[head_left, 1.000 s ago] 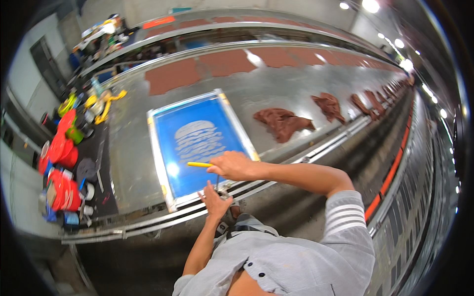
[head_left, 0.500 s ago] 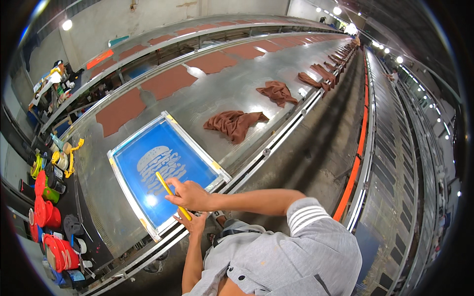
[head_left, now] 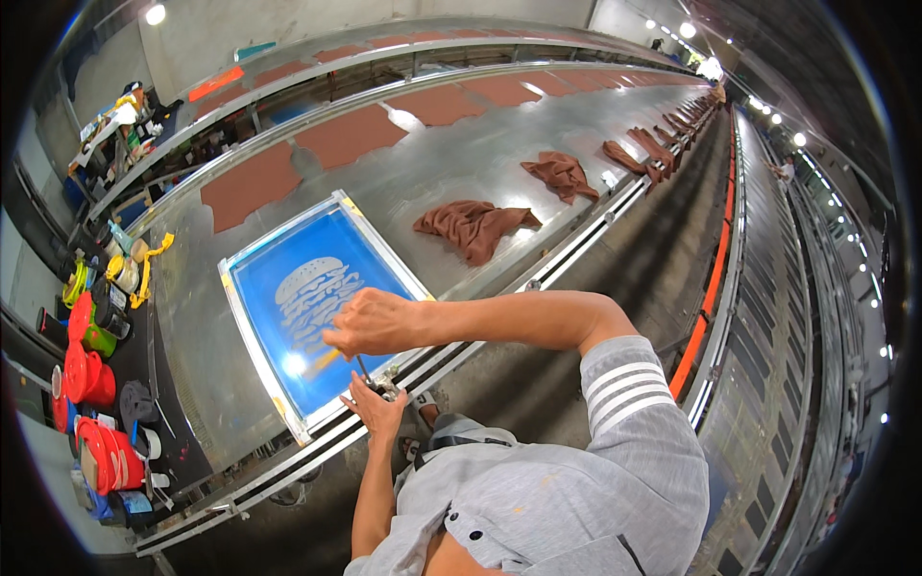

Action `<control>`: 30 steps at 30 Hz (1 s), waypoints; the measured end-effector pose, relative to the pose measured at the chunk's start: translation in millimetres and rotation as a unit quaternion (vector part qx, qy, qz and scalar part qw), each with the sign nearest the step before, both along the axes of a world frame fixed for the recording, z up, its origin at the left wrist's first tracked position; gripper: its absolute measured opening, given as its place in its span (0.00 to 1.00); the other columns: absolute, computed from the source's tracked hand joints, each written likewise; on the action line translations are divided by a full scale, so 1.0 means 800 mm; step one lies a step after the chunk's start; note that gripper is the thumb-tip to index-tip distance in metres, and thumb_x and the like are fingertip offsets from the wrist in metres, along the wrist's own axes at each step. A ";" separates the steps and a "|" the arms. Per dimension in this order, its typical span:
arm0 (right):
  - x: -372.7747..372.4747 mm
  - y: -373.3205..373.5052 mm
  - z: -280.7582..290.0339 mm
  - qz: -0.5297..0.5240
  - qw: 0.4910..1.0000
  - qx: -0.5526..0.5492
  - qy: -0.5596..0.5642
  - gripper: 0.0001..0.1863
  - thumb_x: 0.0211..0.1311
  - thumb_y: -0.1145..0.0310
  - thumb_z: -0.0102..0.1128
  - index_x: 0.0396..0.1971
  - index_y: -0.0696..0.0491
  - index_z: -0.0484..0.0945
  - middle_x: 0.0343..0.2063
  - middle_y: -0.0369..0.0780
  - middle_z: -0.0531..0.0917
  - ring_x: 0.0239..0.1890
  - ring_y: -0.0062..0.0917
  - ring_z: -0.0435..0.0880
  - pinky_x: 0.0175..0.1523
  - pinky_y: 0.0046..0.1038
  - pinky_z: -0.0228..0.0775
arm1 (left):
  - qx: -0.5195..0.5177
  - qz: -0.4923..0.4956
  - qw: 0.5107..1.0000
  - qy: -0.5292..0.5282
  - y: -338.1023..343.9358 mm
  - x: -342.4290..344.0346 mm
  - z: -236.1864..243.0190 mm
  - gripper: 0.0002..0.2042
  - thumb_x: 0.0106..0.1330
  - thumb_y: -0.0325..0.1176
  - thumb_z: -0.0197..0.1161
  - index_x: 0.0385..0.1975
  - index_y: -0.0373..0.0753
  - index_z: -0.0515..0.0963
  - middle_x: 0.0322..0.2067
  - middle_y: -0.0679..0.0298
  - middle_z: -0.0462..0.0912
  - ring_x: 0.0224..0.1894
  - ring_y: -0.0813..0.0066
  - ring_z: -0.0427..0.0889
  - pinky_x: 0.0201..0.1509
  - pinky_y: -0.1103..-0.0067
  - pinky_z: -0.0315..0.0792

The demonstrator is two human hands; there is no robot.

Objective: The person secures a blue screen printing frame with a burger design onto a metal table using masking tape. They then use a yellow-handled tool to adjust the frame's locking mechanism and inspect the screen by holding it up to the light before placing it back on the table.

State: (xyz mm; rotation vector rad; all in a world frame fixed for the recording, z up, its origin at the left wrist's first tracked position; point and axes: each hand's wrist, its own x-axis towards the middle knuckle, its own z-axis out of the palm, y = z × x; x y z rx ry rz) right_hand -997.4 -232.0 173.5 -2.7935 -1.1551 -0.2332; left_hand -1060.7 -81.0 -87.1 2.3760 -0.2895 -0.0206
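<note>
Head view: a yellow-handled tool [head_left: 329, 361], clenched in the right hand [head_left: 373, 322], meets a metal fitting [head_left: 386, 387] at the near edge of a blue screen [head_left: 307, 298]; the left hand [head_left: 379, 413] cups close, its grip unclear. Good work likely means keeping the tool square, the fitting steady. Crumpled brown cloth [head_left: 473, 228] lies beyond on the worktop [head_left: 384, 197].

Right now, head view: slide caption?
Right hand grips yellow-handled tool; left hand at metal fitting by near edge of blue printing screen.
</note>
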 end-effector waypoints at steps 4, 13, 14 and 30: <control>-0.009 0.018 -0.007 -0.166 0.959 0.150 0.174 0.19 0.61 0.65 0.60 0.47 0.58 0.67 0.18 0.45 0.81 0.21 0.47 0.82 0.27 0.45 0.72 | -0.004 0.015 0.999 -0.053 -0.002 0.000 -0.009 0.55 0.41 0.43 0.76 0.68 0.29 0.47 0.57 0.48 0.65 0.65 0.51 0.61 0.73 0.50 0.30; 0.005 -0.002 0.019 0.191 0.972 0.002 -0.139 0.10 0.56 0.65 0.60 0.34 0.54 0.79 0.45 0.42 0.78 0.55 0.30 0.73 0.46 0.32 0.71 | 0.008 -0.003 1.000 -0.005 0.000 0.002 -0.007 0.56 0.43 0.47 0.75 0.68 0.28 0.46 0.60 0.46 0.63 0.68 0.51 0.55 0.72 0.48 0.30; 0.011 -0.005 0.019 0.204 0.973 -0.019 -0.109 0.10 0.54 0.64 0.62 0.34 0.54 0.79 0.43 0.42 0.78 0.53 0.30 0.75 0.45 0.31 0.71 | -0.004 -0.004 1.000 -0.004 0.001 0.001 0.000 0.57 0.43 0.48 0.74 0.68 0.27 0.45 0.60 0.45 0.62 0.68 0.51 0.55 0.73 0.49 0.29; 0.002 0.019 0.007 -0.167 0.961 0.074 0.207 0.18 0.64 0.59 0.59 0.44 0.57 0.70 0.22 0.47 0.83 0.28 0.43 0.84 0.31 0.36 0.74 | -0.001 -0.017 1.000 0.016 -0.004 0.002 -0.001 0.56 0.45 0.48 0.73 0.68 0.26 0.45 0.60 0.46 0.63 0.69 0.52 0.53 0.73 0.49 0.27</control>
